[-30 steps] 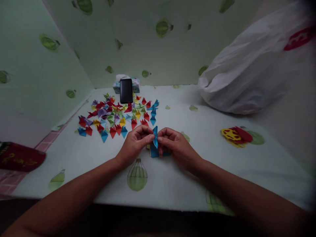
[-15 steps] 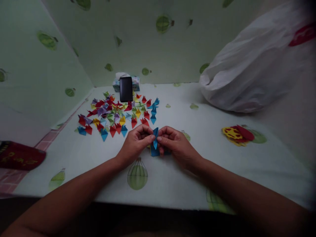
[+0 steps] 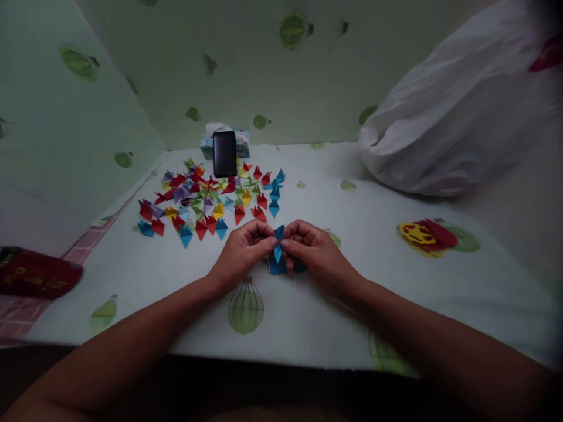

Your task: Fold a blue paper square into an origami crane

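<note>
Between the fingertips of both hands is a small blue folded origami piece [image 3: 278,246], narrow and pointed at its ends. My left hand [image 3: 244,249] pinches its left side with thumb and forefinger. On the other side, my right hand [image 3: 314,251] is closed in a pinch on the same piece. Beneath the fingers lie blue paper squares [image 3: 276,268], partly hidden by my right hand. Beyond my left hand spreads a heap of folded paper cranes [image 3: 211,199] in red, blue, yellow, green and purple.
A dark phone [image 3: 224,153] leans on a tissue box [image 3: 243,145] at the back. At the right lie red and yellow cut-out pieces [image 3: 422,235]. A large white plastic bag [image 3: 440,129] stands at the back right, and a dark red packet [image 3: 39,272] lies at the left edge.
The blue folded piece has opened slightly wider at its lower part between my fingers. Both hands keep their pinch; the view has shifted a little.
</note>
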Demonstrator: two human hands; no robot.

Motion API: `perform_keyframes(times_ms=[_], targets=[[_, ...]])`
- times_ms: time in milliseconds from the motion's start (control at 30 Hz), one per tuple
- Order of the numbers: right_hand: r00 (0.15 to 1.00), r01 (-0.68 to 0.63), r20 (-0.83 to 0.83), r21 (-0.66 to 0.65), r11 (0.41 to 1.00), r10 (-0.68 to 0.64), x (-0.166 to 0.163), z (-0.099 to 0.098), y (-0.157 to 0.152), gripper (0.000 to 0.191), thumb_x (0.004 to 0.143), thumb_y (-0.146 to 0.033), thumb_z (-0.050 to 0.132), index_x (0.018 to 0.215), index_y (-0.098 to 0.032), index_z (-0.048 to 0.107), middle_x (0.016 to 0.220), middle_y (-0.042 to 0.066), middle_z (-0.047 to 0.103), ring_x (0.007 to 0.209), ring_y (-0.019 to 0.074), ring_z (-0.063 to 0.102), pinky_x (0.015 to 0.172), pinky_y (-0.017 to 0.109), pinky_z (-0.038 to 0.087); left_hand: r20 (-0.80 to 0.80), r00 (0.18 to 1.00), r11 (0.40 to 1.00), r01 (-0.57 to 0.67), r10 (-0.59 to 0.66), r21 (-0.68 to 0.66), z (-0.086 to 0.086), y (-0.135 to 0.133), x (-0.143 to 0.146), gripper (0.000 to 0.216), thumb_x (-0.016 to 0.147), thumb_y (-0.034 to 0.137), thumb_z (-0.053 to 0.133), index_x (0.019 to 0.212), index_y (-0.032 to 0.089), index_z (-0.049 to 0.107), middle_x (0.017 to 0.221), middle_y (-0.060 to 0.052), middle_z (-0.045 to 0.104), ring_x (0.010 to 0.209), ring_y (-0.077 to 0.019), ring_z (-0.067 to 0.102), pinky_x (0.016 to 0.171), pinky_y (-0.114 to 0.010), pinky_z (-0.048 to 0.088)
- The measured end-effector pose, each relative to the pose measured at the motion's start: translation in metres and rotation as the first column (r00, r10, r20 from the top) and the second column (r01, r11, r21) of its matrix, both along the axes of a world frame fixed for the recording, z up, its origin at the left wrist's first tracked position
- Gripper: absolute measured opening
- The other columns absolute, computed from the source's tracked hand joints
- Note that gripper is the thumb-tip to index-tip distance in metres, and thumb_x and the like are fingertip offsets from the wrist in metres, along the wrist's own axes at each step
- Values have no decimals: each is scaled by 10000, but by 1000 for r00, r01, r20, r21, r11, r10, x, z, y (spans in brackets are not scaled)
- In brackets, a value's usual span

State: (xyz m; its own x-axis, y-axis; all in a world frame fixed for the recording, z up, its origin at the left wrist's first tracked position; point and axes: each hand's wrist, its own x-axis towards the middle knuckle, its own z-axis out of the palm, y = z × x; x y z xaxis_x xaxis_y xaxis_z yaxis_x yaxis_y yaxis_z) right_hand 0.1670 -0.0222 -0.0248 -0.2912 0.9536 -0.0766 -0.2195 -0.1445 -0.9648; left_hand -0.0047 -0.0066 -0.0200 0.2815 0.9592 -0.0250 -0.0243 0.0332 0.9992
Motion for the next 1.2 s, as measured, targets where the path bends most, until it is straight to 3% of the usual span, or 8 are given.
perform_keyframes(times_ms=[600, 867, 1033, 1200], targets=[[997, -14, 77, 16, 1000, 12, 1, 4, -1, 158, 809, -275, 666, 839, -182, 542, 583, -55, 586, 474, 78, 525, 507, 222, 423, -24, 1000, 999, 12, -14, -48, -2, 1, 0, 198, 723, 262, 733, 816, 152, 597, 733, 20, 598, 658, -106, 555, 655, -251, 440], [997, -28, 69, 18, 999, 26, 1, 1, 0, 146, 832, -281, 653, 866, -187, 546, 627, -41, 606, 492, 87, 546, 511, 231, 443, 50, 998, 999, 35, -33, -36, 1, 0, 1, 303, 700, 165, 696, 984, 165, 593, 852, -9, 652, 794, -135, 610, 725, -263, 484], [998, -20, 65, 6, 1000, 19, 1, 1, 0, 143, 834, -287, 649, 864, -192, 547, 615, -44, 602, 497, 91, 548, 516, 231, 447, 6, 999, 998, 39, -38, -42, 1, 0, 1, 166, 725, 199, 680, 875, 152, 626, 788, -3, 638, 702, -128, 596, 693, -274, 482], [995, -30, 94, 5, 1000, 29, 2, 2, 0, 175, 845, -325, 657, 844, -189, 547, 591, -43, 589, 495, 96, 539, 518, 237, 445, 14, 999, 997, 34, -33, -76, 1, -1, 1, 168, 713, 215, 697, 849, 155, 618, 769, -5, 642, 680, -138, 617, 682, -289, 502]])
